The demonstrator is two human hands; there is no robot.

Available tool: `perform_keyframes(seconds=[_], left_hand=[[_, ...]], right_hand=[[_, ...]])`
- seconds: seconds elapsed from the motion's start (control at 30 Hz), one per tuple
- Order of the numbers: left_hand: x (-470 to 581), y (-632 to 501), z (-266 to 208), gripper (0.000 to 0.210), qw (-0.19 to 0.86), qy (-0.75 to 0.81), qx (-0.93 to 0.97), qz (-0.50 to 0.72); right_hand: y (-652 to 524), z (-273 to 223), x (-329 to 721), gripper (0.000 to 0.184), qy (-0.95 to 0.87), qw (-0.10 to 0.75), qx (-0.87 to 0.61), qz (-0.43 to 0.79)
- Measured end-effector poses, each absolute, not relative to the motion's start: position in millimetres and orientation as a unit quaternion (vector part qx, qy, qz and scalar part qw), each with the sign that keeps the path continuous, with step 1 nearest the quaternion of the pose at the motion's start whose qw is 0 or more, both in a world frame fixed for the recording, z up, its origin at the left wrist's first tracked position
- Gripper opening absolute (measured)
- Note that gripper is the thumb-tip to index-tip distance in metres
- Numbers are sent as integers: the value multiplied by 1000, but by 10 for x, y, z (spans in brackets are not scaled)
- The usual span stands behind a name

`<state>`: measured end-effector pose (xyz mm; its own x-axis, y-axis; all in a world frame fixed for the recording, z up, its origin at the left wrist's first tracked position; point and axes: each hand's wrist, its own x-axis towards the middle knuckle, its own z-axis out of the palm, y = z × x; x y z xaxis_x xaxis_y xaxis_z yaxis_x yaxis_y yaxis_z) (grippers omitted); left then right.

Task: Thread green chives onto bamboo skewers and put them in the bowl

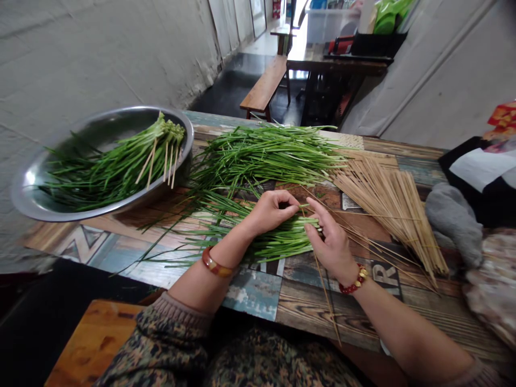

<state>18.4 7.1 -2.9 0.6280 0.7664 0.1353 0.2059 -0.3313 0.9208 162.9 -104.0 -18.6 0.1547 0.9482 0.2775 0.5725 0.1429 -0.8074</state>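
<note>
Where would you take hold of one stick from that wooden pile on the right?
Probably near the fanned-out far ends, coming from above: the wooden sticks lie along the table, spread wider there, while their near ends bunch closely together.

Left hand [274, 210]: its thumb and forefinger meet at a pale green stalk [303, 206], above the smaller bunch of green stalks [288, 244].
Right hand [332, 244]: it is near the pale ends of this bunch, the forefinger raised; one thin stick [328, 303] slants down beside it, but its grip is not clear.
Metal bowl [100, 213]: it contains long greens [108, 169], with several sticks through their pale ends.
Desk [253, 293]: a larger green pile [266, 153] lies beyond the hands, and a fan of sticks [387, 209] to the right.
Behind the desk: a wooden bench [266, 86].
</note>
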Motion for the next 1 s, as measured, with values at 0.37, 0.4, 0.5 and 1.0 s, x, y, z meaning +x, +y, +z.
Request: perform_keyframes(seconds=[0.37, 0.4, 0.5, 1.0], left_hand=[[179, 58, 17, 12, 548, 317, 730, 259], [178, 59, 19, 12, 547, 315, 732, 257], [180, 60, 20, 11, 545, 302, 740, 253], [86, 125, 67, 18, 460, 241, 825, 224]], right_hand=[[-1036, -282, 1662, 40, -594, 463, -612, 242], [-1035, -290, 1662, 38, -590, 466, -611, 247], [-1028, -311, 1660, 31, -579, 476, -610, 257], [-1010, -404, 1692, 48, -555, 492, -606, 288]])
